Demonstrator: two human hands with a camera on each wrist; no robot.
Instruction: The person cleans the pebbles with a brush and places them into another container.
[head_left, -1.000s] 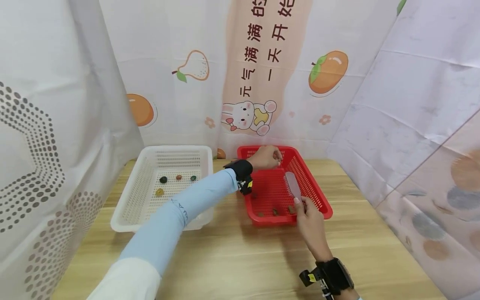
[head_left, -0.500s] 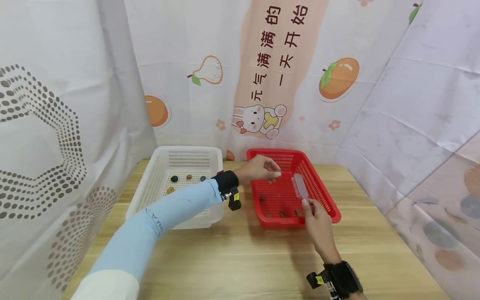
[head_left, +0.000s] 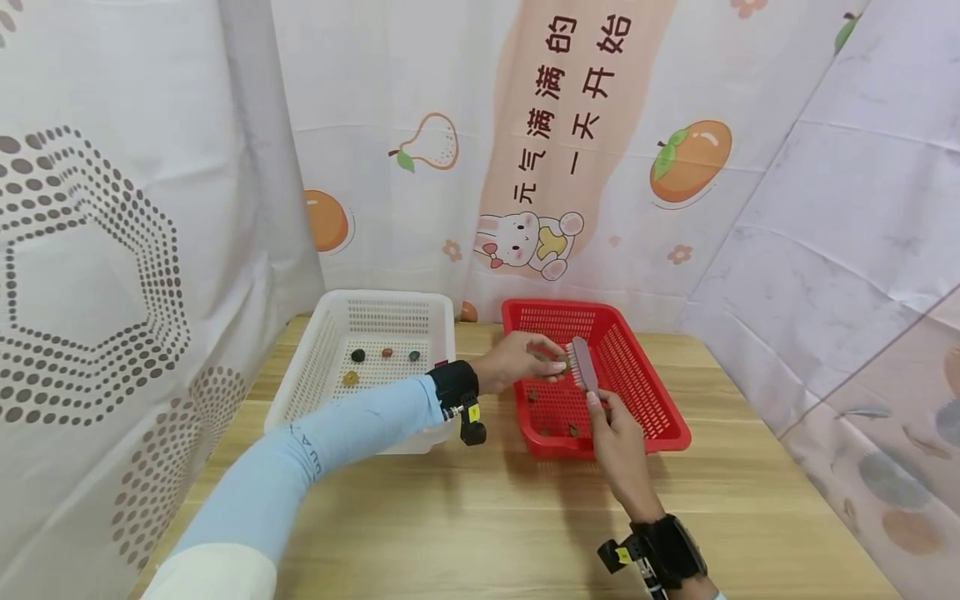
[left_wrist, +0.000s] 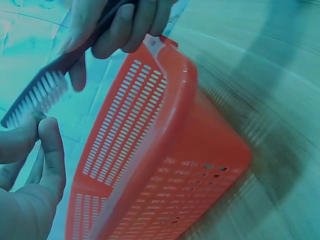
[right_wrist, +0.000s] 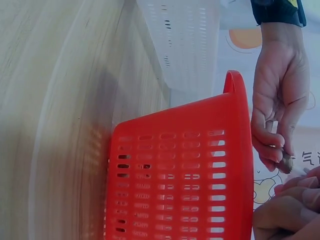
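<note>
Between thumb and fingertips, my left hand (head_left: 521,360) pinches a small brownish stone (right_wrist: 286,163) above the red basket (head_left: 670,410). My right hand (head_left: 619,437) grips the handle of a mauve brush (head_left: 582,363) with pale bristles. In the left wrist view the bristles (left_wrist: 42,92) face the stone and appear to touch its top. A few small brown lumps (head_left: 533,395) lie on the red basket's floor, partly hidden by its near wall and my hands.
Left of the red basket stands a white basket (head_left: 302,367) holding several small coloured stones, including a dark one (head_left: 358,355) and a yellow one (head_left: 350,378). Both baskets stand on a wooden table (head_left: 465,517). A printed curtain (head_left: 360,200) hangs behind.
My left hand has come back from the red basket's far side toward its near left. The brush in my right hand has swung left, up to the pinched stone.
</note>
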